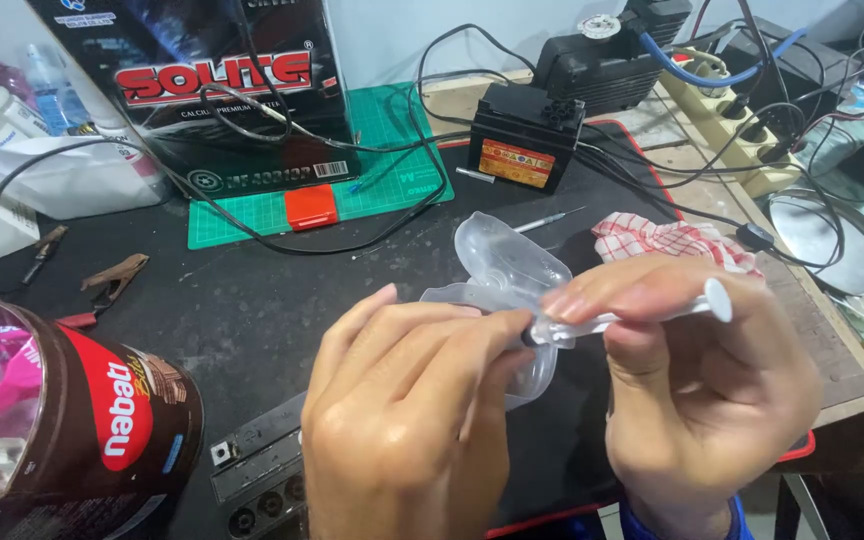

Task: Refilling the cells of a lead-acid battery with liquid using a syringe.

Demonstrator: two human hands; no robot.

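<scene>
**Inspector:** Head view is showing your right hand (697, 390) pinching a small clear syringe-like applicator (632, 312) between thumb and forefinger, its flat white end pointing right; your left hand (402, 410) is closing thumb and fingertips on the dark tip of that applicator, with a clear plastic blister shell (507, 270) lying just behind both hands.

**Operator:** Which step are you reading from that?

**Inspector:** You are, in my judgement, working at the tip, either the cap or a nozzle; whether it is loosening or seating, I cannot tell; both grips are pressed closed, neither hand is spread.

**Operator:** What is the next move asking of me?

**Inspector:** You are needing a steady right-hand hold on the barrel while the left turns or pulls at the tip, kept gentle so nothing is squeezed out; you are working above the black mat (252, 300), with a small black battery (524, 135) and a red checked cloth (672, 240) lying beyond, a brown snack tin (112, 420) at your left, and cables crossing the green cutting mat (392, 150) well apart.
</scene>
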